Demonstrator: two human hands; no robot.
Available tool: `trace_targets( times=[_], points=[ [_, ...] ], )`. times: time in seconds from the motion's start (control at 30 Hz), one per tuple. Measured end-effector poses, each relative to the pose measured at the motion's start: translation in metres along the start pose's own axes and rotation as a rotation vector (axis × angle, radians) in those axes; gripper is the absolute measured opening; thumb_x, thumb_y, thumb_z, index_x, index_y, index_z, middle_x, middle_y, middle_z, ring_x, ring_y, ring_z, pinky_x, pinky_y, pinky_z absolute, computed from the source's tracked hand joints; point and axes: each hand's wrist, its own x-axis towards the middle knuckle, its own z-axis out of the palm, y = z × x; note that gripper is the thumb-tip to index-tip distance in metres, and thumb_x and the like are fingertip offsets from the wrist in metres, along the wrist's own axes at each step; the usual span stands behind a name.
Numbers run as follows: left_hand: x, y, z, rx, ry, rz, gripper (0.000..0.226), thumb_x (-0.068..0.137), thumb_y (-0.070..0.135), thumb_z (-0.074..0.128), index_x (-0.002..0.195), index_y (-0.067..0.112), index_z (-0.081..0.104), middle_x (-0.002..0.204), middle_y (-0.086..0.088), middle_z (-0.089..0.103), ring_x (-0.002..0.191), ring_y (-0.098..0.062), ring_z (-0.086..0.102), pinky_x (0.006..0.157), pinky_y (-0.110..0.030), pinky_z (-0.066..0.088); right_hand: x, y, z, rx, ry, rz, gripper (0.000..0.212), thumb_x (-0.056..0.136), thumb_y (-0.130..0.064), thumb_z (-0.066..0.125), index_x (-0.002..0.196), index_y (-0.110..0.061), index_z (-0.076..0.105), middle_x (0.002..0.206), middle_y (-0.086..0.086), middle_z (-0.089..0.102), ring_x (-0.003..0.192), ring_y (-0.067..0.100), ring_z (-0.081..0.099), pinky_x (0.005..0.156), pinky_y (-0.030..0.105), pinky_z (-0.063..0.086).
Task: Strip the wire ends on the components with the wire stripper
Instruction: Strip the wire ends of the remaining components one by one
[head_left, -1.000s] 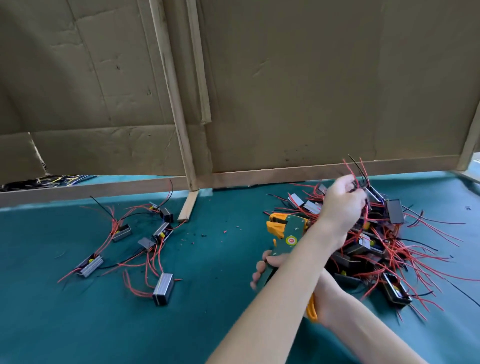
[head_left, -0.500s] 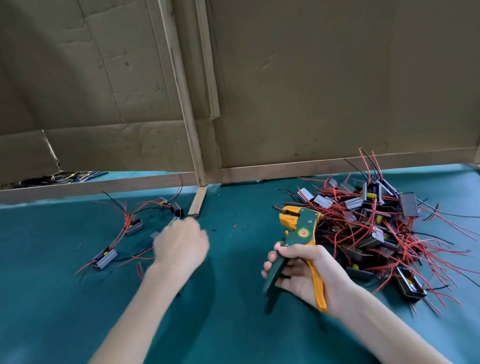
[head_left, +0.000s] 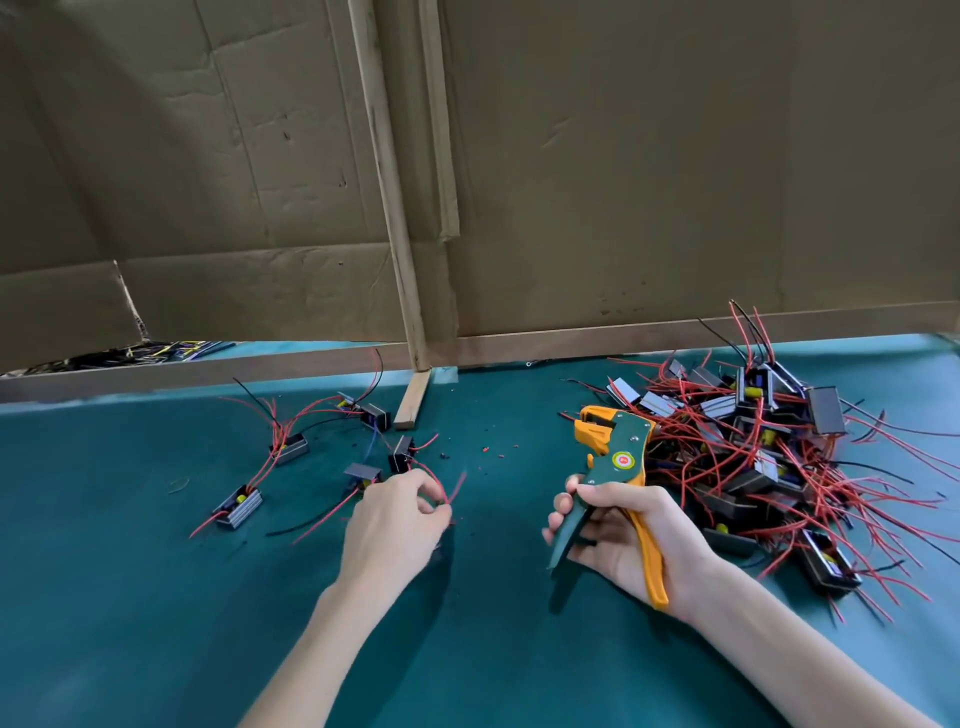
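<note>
1. The right hand (head_left: 623, 535) is wrapped round the handles of the stripper (head_left: 613, 457) and grips it firmly. The tool stands nose-up over the table (head_left: 156, 623) with its handles spread and nothing in its jaws.
2. The left hand (head_left: 395, 519) has its fingertips closed on a red wire (head_left: 441, 493). The wire seems to loop back to a component (head_left: 401, 454) just beyond the hand, and its free end points up and right, towards the stripper.
3. The step in hand looks to be feeding that end into the jaws. To do it well:
   - Slide the pinch close to the tip so the wire cannot flop.
   - Hold the wire straight and square to the jaws.
   - Put in only the short end.
4. Squeeze the handles fully in one stroke. Let them open before drawing the wire out, so no strands are nicked.
5. Keep the component's other leads out of the jaws.
6. Loose components (head_left: 239, 509) lie to the left, and a tangled pile (head_left: 753, 457) sits just beside the right hand. I cannot tell which are already stripped.
7. Writing: the stripper bears a round red-and-yellow sticker (head_left: 622, 460), but its print is too small to read. No brand is legible anywhere else.
</note>
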Motion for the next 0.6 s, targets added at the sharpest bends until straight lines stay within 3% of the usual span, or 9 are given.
trace_targets(
  times=[0.1,0.2,0.3,0.47,0.6],
  points=[
    [-0.003,0.004,0.007,-0.159,-0.056,0.043,0.015,0.079,0.022,0.071,0.082,0.031,0.059,0.063,0.015,0.068,0.054,0.001,0.055,0.056,-0.018,0.039,-0.002,0.000,0.000,-0.004,-0.007,-0.002,0.023,0.065,0.006,0.067,0.086,0.001,0.059,0.077,0.019,0.057,0.068,0.034,0.062,0.070,0.045,0.057],
    [-0.004,0.008,0.013,-0.289,-0.037,0.128,0.020,0.082,0.011,0.067,0.092,0.026,0.059,0.064,0.013,0.066,0.063,0.002,0.057,0.061,-0.007,0.039,-0.003,0.000,0.000,0.010,0.002,-0.007,0.018,0.070,0.000,0.063,0.088,0.000,0.058,0.077,0.019,0.057,0.068,0.033,0.062,0.071,0.045,0.057],
    [-0.005,0.011,0.012,-0.416,0.028,0.191,0.018,0.088,0.006,0.062,0.096,0.022,0.064,0.073,0.007,0.064,0.067,-0.002,0.055,0.068,-0.008,0.041,-0.005,-0.001,-0.001,0.026,0.010,-0.014,0.017,0.071,0.000,0.061,0.088,0.000,0.057,0.078,0.018,0.057,0.069,0.033,0.062,0.071,0.045,0.058],
    [-0.005,0.013,0.008,-0.515,0.026,0.230,0.022,0.095,0.005,0.053,0.091,0.023,0.065,0.096,0.000,0.065,0.088,-0.009,0.062,0.074,-0.006,0.041,-0.006,-0.003,-0.003,0.011,0.011,-0.024,0.017,0.070,-0.001,0.062,0.087,0.000,0.058,0.078,0.019,0.057,0.069,0.035,0.062,0.072,0.045,0.058],
    [-0.003,0.011,0.011,-0.532,0.077,0.223,0.027,0.099,0.012,0.049,0.089,0.029,0.068,0.113,0.004,0.050,0.116,0.005,0.042,0.078,0.004,0.030,-0.005,-0.004,-0.006,-0.030,0.011,-0.034,0.016,0.073,-0.002,0.061,0.089,0.000,0.059,0.079,0.019,0.059,0.071,0.036,0.064,0.071,0.045,0.058]
  ],
)
